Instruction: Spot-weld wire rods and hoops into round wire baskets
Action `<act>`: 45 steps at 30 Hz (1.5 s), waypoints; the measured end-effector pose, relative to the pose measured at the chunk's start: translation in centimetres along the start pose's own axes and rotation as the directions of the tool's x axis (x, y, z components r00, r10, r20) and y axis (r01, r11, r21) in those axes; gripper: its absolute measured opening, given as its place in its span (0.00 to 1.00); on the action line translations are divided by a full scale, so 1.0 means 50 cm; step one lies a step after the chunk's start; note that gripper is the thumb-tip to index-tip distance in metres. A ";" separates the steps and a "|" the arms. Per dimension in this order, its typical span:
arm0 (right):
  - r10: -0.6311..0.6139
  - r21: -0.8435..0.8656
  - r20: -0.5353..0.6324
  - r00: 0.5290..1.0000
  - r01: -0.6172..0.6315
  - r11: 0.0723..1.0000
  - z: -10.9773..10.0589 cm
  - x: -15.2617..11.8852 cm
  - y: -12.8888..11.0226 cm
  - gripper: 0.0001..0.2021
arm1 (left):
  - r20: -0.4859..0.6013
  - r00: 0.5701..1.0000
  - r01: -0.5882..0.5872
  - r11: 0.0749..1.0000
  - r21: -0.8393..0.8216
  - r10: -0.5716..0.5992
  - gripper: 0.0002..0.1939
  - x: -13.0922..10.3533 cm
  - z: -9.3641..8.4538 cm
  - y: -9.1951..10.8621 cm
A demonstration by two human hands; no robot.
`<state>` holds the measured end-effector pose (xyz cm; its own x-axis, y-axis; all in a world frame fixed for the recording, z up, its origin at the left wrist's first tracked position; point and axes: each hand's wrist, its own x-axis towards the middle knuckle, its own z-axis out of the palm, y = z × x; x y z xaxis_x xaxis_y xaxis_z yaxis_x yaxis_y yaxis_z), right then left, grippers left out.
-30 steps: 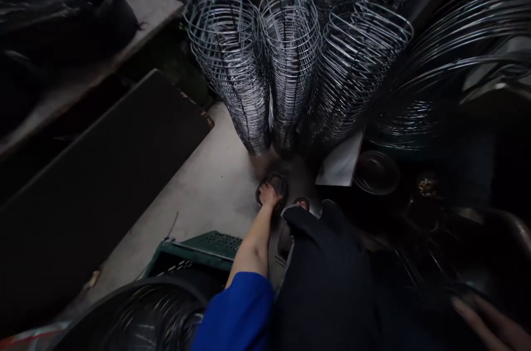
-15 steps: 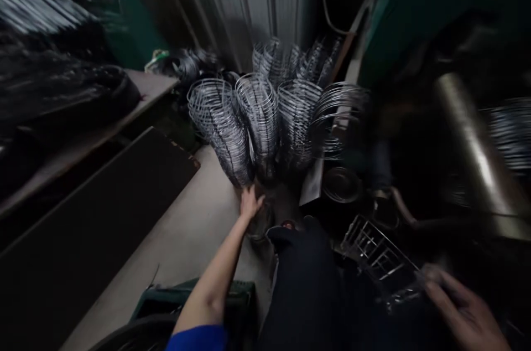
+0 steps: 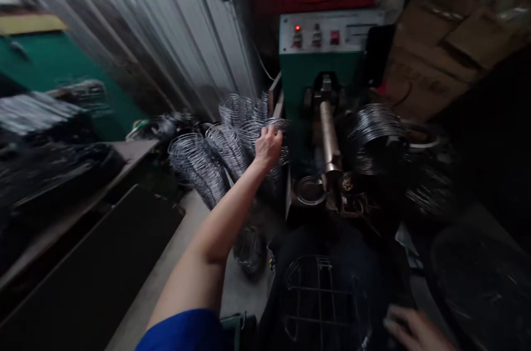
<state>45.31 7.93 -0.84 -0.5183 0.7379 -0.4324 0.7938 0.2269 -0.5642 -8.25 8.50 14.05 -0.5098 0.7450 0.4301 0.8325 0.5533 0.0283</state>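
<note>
My left hand [image 3: 269, 146] is stretched forward over the right-hand stacks of wire rings [image 3: 249, 129], its fingers slightly bent and apart at the ring edges. Whether the fingertips touch a ring is hard to see. More nested wire rings [image 3: 197, 165] lean in tall bundles to the left of the hand. On my lap lies a wire rack [image 3: 319, 301] with a rounded outline and crossing bars. Close to its right edge is my right hand [image 3: 418, 331], blurred and partly cut off by the frame; a gap seems to separate its fingertips from the rack.
A green machine [image 3: 298, 82] with switches and a lit red lamp stands ahead, its metal shaft [image 3: 329, 138] pointing toward me. Wire coils [image 3: 377, 129] sit right of it, before cardboard boxes [image 3: 431, 74]. A dark board [image 3: 91, 262] is at left, beside a bench [image 3: 136, 149].
My view has turned right, bringing the machine into sight. My left hand has risen from low by the bundles to the right stacks. The rack, earlier at my right hand, now lies on my lap.
</note>
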 end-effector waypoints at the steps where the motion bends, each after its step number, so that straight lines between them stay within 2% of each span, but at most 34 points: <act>1: -0.066 -0.087 -0.025 0.998 0.063 0.994 -0.039 0.011 -0.015 0.30 | 0.031 1.000 -0.004 1.000 0.025 0.003 0.19 0.010 -0.001 0.002; 3: -0.226 -0.271 -0.072 0.972 0.199 0.942 -0.133 0.047 -0.082 0.24 | 0.083 0.996 -0.031 0.997 0.070 0.025 0.21 0.030 -0.006 0.002; 4: -0.282 -0.365 -0.132 0.950 0.218 0.905 -0.183 0.071 -0.128 0.21 | 0.103 0.994 -0.054 0.994 0.091 0.044 0.21 0.039 -0.010 0.002; 6: -0.397 -0.528 -0.230 0.888 0.229 0.818 -0.278 0.124 -0.235 0.18 | 0.129 0.988 -0.097 0.987 0.126 0.081 0.22 0.053 -0.020 0.003; 8: -0.476 -0.639 -0.375 0.795 0.151 0.755 -0.351 0.177 -0.341 0.15 | 0.149 0.983 -0.133 0.981 0.144 0.111 0.22 0.058 -0.031 0.007; 10: -0.575 -0.701 -0.471 0.669 0.112 0.704 -0.399 0.225 -0.430 0.12 | 0.151 0.982 -0.139 0.978 0.154 0.116 0.22 0.054 -0.039 0.010; 12: -0.666 -0.768 -0.485 0.567 0.089 0.634 -0.426 0.270 -0.494 0.11 | 0.127 0.987 -0.121 0.978 0.167 0.100 0.22 0.046 -0.041 0.012; 13: -0.693 -0.799 -0.472 0.545 0.067 0.597 -0.433 0.290 -0.516 0.12 | 0.118 0.989 -0.110 0.978 0.175 0.090 0.22 0.042 -0.040 0.012; 15: -0.716 -0.858 -0.414 0.562 0.023 0.514 -0.442 0.327 -0.543 0.11 | 0.113 0.990 -0.109 0.975 0.193 0.088 0.22 0.035 -0.034 0.011; 18: -0.736 -0.928 -0.277 0.617 0.028 0.372 -0.453 0.362 -0.554 0.18 | 0.142 0.982 -0.153 0.967 0.206 0.125 0.23 0.028 -0.026 0.005; 21: -0.753 -0.953 -0.215 0.622 0.033 0.300 -0.474 0.371 -0.547 0.19 | 0.156 0.980 -0.149 0.973 0.178 0.122 0.22 0.026 -0.028 -0.006; 27: -0.756 -0.945 -0.296 0.584 -0.061 0.322 -0.514 0.355 -0.522 0.17 | 0.146 0.986 -0.101 0.990 0.094 0.086 0.21 0.027 -0.043 -0.023; 33: -0.765 -0.932 -0.326 0.556 -0.051 0.360 -0.511 0.337 -0.505 0.17 | 0.142 0.988 -0.067 0.995 0.079 0.056 0.17 0.032 -0.054 -0.032; 37: -0.784 -0.940 -0.306 0.540 -0.038 0.340 -0.504 0.320 -0.499 0.20 | 0.104 0.995 -0.010 0.999 0.049 0.005 0.17 0.019 -0.059 -0.048; 42: -0.844 -0.954 -0.261 0.468 0.010 0.301 -0.506 0.300 -0.476 0.21 | 0.121 0.992 -0.043 0.999 0.016 0.041 0.20 0.017 -0.063 -0.063; 45: -0.842 -0.946 -0.269 0.468 0.034 0.321 -0.510 0.300 -0.460 0.20 | 0.125 0.991 -0.051 0.998 0.019 0.049 0.18 0.022 -0.064 -0.051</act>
<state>27.39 30.00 23.60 -0.8251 0.3253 0.4620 0.5388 0.6992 0.4699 -10.24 6.74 17.35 -0.4919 0.8118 0.3148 0.8533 0.5213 -0.0111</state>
